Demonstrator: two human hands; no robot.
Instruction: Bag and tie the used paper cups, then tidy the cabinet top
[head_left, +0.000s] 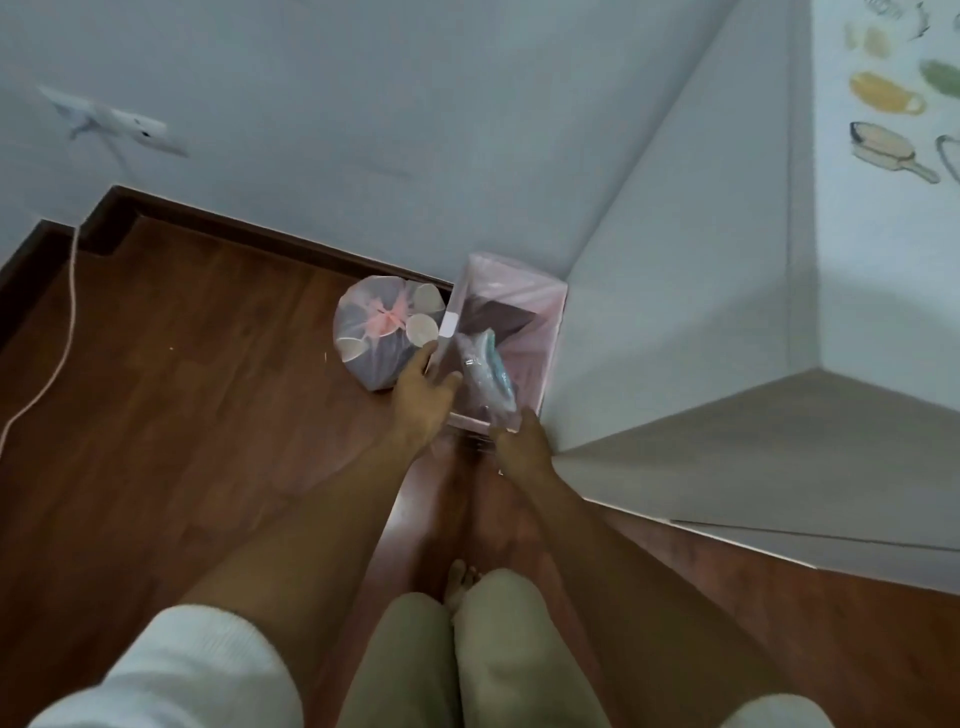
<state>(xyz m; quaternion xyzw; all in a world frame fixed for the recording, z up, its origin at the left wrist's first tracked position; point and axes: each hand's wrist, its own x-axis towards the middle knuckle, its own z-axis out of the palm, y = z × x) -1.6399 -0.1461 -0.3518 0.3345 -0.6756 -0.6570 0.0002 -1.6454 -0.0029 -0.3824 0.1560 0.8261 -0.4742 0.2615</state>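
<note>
Bin: small pink-lined waste bin (551, 312) stands on the wooden floor (182, 374), tucked against the corner of the white cabinet (675, 322).
Bagged cups: translucent bag of used paper cups (375, 332), tied shut with a pink knot, sits on the floor touching the bin's left side, near the dark skirting board.
Left hand (422, 400): fingers extended and relaxed, fingertips at the bin's left rim, just beside the tied bag.
Right hand (522, 447): pinches a crumpled clear-and-blue plastic wrapper (488, 379) at the bin's near rim, the wrapper leaning over the opening.
Wall: power strip (119, 122) mounted well left of the bin, its cord (65, 332) trailing down to the floor.
</note>
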